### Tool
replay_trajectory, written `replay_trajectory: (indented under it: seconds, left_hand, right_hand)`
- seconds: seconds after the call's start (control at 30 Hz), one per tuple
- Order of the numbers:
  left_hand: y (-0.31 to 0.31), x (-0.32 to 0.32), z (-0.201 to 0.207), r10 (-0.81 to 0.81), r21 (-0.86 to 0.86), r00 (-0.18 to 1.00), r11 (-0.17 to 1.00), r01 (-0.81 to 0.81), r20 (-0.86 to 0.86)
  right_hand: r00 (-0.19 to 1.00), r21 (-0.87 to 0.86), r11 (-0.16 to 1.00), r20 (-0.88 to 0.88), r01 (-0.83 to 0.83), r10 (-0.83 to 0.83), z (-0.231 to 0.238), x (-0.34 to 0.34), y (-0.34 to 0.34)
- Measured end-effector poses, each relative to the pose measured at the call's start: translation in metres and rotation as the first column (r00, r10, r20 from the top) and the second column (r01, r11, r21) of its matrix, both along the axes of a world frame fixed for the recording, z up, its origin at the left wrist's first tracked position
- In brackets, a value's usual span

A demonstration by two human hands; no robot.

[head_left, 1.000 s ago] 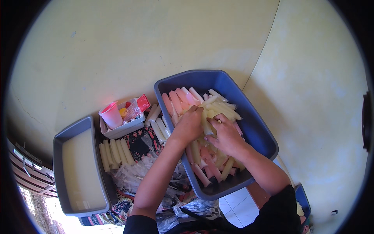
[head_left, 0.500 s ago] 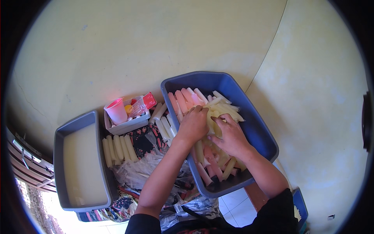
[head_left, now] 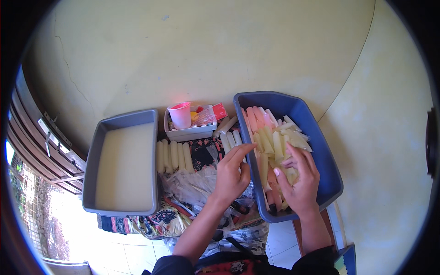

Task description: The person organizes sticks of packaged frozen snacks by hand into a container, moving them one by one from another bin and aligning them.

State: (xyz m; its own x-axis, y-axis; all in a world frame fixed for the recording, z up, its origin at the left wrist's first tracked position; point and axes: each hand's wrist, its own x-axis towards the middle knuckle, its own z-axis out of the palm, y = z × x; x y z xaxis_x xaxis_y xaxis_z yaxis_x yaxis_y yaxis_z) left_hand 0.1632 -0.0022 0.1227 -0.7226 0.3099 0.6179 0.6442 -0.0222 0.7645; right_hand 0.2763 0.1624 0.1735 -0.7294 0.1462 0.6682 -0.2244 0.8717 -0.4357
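A deep grey-blue tub (head_left: 327, 176) at the right holds many filled plastic tubes, some pink and some pale yellow (head_left: 277, 145). Over the tub's left rim my left hand (head_left: 233, 178) hovers, fingers stretched and thumb apart, with nothing visible in it. My right hand (head_left: 300, 183) is above the tubes inside, its fingers and thumb spread. Whether its fingertips touch a tube I cannot make out. Left of my left hand lies a heap of clear plastic bags (head_left: 188, 183).
A second grey tub (head_left: 89, 183) with milky liquid stands at the left. Pale filled tubes (head_left: 174, 156) lie beside it on patterned cloth (head_left: 169, 222). A small white box (head_left: 190, 133) carries a pink cup (head_left: 179, 114) and small items. The wall (head_left: 206, 55) rises behind.
My hands have come up off the tubes and moved apart, the left one out to the tub's rim. The view has swung left, so everything sits further right.
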Motion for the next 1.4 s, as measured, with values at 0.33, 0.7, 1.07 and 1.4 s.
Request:
replay_trajectory:
  seconds: [0.33, 0.7, 1.07, 1.4]
  left_hand:
    - [-0.099, 0.002, -0.044, 0.370, -0.079, 0.929, 0.926, -0.369, 0.003]
    - [-0.104, -0.119, -0.112, 0.446, -0.198, 0.893, 0.871, -0.449, -0.064]
    - [-0.102, -0.147, -0.126, 0.355, -0.335, 0.927, 0.864, -0.375, -0.122]
    - [-0.099, -0.141, -0.136, 0.374, -0.433, 0.893, 0.782, -0.449, -0.250]
  right_hand:
    - [0.934, -0.257, 0.909, 0.059, -0.327, 0.353, -0.056, -0.018, -0.127]
    - [0.942, -0.172, 0.972, 0.267, -0.159, 0.201, -0.139, -0.138, -0.146]
    - [0.924, -0.156, 0.981, 0.346, -0.114, 0.162, -0.171, -0.168, -0.153]
    - [0.898, -0.099, 0.995, 0.440, 0.024, 0.022, -0.162, -0.171, -0.157]
